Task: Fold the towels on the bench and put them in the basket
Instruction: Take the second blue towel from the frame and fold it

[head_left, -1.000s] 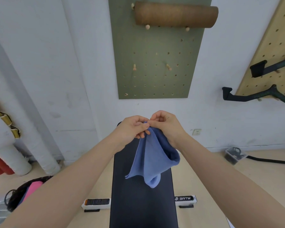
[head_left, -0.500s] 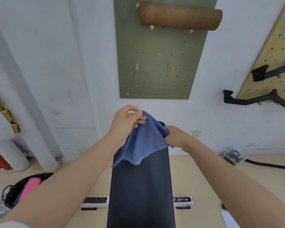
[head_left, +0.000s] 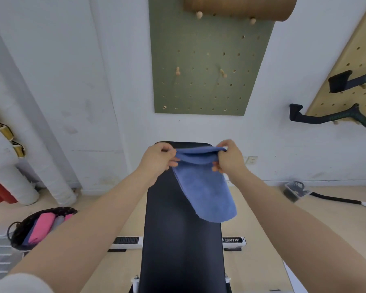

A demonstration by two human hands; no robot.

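Bench: black padded bench running straight away from the person; nothing lies on the pad that shows below the hands.
Basket: dark woven basket on the floor to the left of the bench, already holding pink, grey and dark folded cloths.
Towel: blue towel held up in the air over the far half of the bench, doubled, its top edge stretched level between the two hands and the rest hanging down, the lower end drifting right.
Left hand: fingers curled, pinching the towel's left top corner.
Right hand: fingers curled, pinching the right top corner, level with the left.
Key relation: the held edge runs crosswise to the bench; the basket lies down-left, so the left hand looks nearer for the drop.
Step, judged: folding not yet finished.
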